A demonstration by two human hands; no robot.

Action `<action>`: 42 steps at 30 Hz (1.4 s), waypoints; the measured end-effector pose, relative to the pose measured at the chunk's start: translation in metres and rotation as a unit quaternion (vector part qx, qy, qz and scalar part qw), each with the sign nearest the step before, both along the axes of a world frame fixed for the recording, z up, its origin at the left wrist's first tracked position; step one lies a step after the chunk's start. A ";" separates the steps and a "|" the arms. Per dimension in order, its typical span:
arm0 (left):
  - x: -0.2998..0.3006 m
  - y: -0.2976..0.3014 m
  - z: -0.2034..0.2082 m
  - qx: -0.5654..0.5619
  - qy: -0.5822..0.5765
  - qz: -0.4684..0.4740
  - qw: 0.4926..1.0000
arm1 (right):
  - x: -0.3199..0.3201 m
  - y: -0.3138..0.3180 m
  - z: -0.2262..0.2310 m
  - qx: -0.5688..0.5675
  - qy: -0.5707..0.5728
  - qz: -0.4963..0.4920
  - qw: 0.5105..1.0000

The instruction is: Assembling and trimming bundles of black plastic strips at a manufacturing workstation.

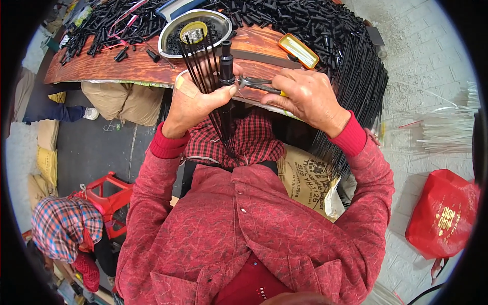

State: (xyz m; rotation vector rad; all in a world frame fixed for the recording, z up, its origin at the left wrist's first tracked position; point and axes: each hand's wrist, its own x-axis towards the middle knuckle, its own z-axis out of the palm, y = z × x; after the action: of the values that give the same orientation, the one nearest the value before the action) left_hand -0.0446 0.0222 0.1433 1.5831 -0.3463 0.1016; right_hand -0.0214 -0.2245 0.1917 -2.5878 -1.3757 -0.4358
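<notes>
My left hand [190,104] is wrapped round a black ridged plastic tube-shaped part [226,63] and a bunch of thin black rods [217,119]. The rods slant from above the table edge down to my lap, like the ribs of an umbrella frame. A pale plaster patch lies on the back of this hand. In my right hand [307,96] is a pair of pliers [258,84] with a bit of yellow on the handle. Their jaws touch or nearly touch the side of the plastic part, beside my left thumb. A thin wire seems to show at the jaws.
A metal bowl [163,43] of small black pieces, with a round yellow tin [202,26] inside, stands on the wooden table [66,68]. Beyond lie heaped black parts [284,18]. An orange-rimmed tin [299,51] sits at right, near bundled black rods [358,86]. Another person [68,229] is lower left.
</notes>
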 end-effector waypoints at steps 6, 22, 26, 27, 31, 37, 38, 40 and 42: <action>0.002 0.009 -0.003 -0.069 -0.009 -0.077 0.995 | 0.003 0.002 -0.013 0.048 0.040 0.030 0.998; -0.007 0.014 0.002 -0.013 0.009 -0.031 0.999 | -0.006 0.011 -0.003 0.066 0.181 0.036 0.981; -0.001 0.024 -0.001 0.039 0.027 -0.053 0.997 | -0.008 0.010 -0.005 0.072 0.249 0.021 0.966; 0.000 0.024 -0.001 0.040 0.028 -0.053 0.997 | -0.009 0.010 -0.005 0.065 0.239 0.014 0.969; 0.002 0.024 0.004 0.028 0.044 -0.053 0.997 | -0.011 0.014 -0.006 0.067 0.207 0.014 0.976; 0.001 0.026 0.000 0.008 0.036 -0.039 0.999 | -0.012 0.015 -0.003 0.048 0.201 0.008 0.978; 0.000 0.027 0.001 0.028 0.046 -0.037 0.998 | -0.011 0.015 -0.004 0.049 0.201 0.008 0.978; 0.000 0.028 0.002 0.049 0.053 -0.034 0.997 | -0.009 0.016 -0.005 0.070 0.235 0.019 0.969; -0.001 0.027 0.000 0.048 0.020 -0.032 0.998 | -0.007 0.016 -0.002 0.053 0.255 0.007 0.965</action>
State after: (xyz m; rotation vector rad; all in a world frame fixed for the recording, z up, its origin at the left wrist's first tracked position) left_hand -0.0456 0.0496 0.1433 1.6651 -0.3754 0.0028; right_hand -0.0282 -0.2084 0.1901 -2.3650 -1.1497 0.1551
